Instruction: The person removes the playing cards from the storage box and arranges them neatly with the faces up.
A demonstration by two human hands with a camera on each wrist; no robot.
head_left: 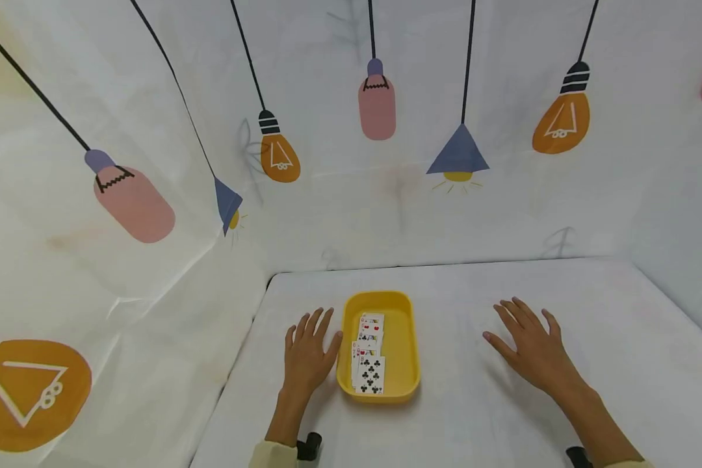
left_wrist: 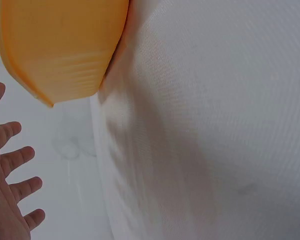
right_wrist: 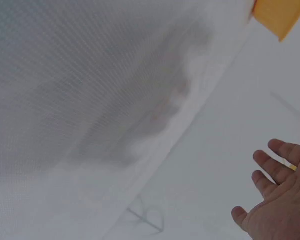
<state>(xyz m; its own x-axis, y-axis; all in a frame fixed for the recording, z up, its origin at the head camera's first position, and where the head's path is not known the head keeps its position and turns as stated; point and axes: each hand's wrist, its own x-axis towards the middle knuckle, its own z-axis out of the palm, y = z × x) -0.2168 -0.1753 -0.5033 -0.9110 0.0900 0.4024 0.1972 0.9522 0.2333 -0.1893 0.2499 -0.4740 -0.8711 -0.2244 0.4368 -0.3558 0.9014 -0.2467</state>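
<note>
A yellow tray (head_left: 402,351) stands on the white table, with several playing cards (head_left: 370,375) overlapping in a column along its left side. The front card shows black clubs; some behind it have red marks. Just left of the tray is my left hand (head_left: 305,357), fingers spread, thumb close to the rim; whether it touches I cannot tell. Well to the right of the tray my right hand (head_left: 532,351) hovers above the table with spread fingers and holds nothing. In the left wrist view the tray's outer wall (left_wrist: 65,50) rises beside the left hand (left_wrist: 7,185).
A white cloth covers the table (head_left: 456,416). Behind it and to the left hang white sheets (head_left: 327,214) printed with lamps and bulbs. The table's back edge meets the sheet. A dark wrist strap piece (head_left: 309,446) shows at the left wrist.
</note>
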